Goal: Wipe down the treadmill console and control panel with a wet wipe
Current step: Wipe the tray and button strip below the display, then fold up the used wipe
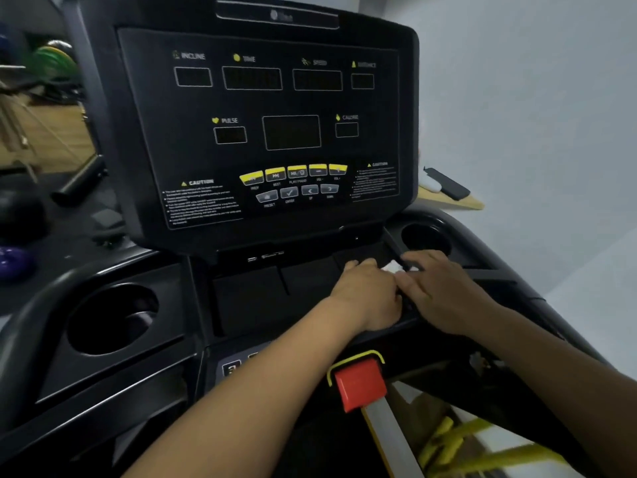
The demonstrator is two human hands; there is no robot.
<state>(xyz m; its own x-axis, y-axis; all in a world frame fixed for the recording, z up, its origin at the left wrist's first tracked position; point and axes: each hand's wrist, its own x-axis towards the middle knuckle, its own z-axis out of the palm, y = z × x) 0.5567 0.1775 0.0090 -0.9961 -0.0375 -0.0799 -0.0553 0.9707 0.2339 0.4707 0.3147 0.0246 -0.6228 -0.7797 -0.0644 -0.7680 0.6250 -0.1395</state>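
Resting side by side on the flat black tray just below the treadmill's tilted black console panel, the left hand and right hand have a small white wet wipe between them, though how firmly either hand's curled fingers grip it I cannot tell. The wipe looks light, soft and limp, so I judge it is best bunched under flattened fingertips, not pinched at a corner. The round black cup holder right of the panel and the larger one to its lower left both look empty
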